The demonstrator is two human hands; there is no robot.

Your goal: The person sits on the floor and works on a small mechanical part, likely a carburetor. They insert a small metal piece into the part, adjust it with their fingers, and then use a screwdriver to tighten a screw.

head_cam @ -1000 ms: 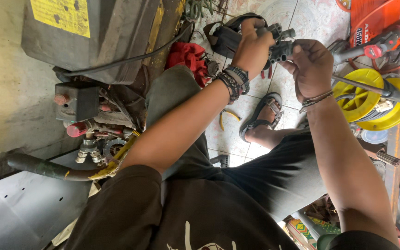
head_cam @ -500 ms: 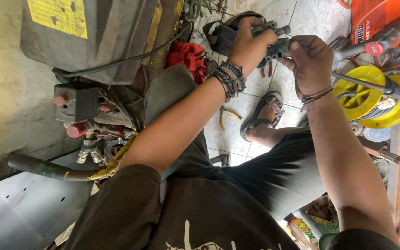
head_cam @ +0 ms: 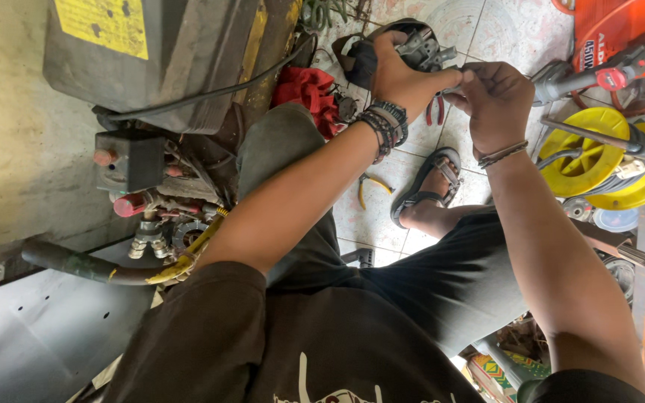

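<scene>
The part (head_cam: pixel 419 48) looks like dull grey metal with a black casing, gripped by the left hand (head_cam: pixel 401 75) while the right hand (head_cam: pixel 498 97) pinches at it. The floor (head_cam: pixel 502 30) is glossy, stained tile, and the rag (head_cam: pixel 304 89) is red cloth. The reel (head_cam: pixel 599 157) is smooth yellow plastic; the machine (head_cam: pixel 158 60) is matt, grimy metal.

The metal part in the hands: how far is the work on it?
Done: cannot tell. In hand: the left hand holds the grey metal part up, and the right hand pinches at its side. Left: red-handled pliers and yellow-handled pliers lie unused on the tiled floor.
</scene>
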